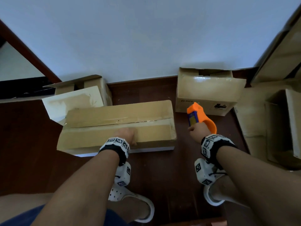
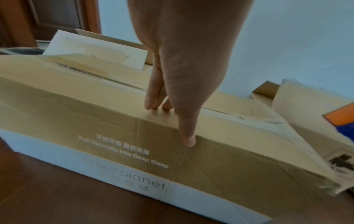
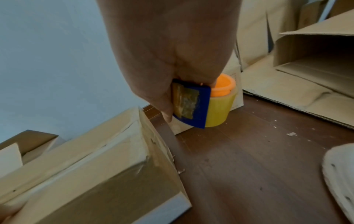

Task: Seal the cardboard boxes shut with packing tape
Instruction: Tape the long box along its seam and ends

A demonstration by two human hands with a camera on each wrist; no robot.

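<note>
Reads "Full Naturally into Deep Sleep" on long taped cardboard box (image 2: 95,115); pressed by straight-fingered left hand (image 1: 126,136); tape dispenser (image 1: 197,117) gripped in right hand (image 1: 199,130).

The head view looks steeply down from above at the long box (image 1: 117,126), floor and wall. The left wrist view sits close over that box (image 2: 95,109), facing the wall. The right wrist view looks past the dispenser (image 3: 201,104), catching the same box's end (image 3: 107,171).
</note>
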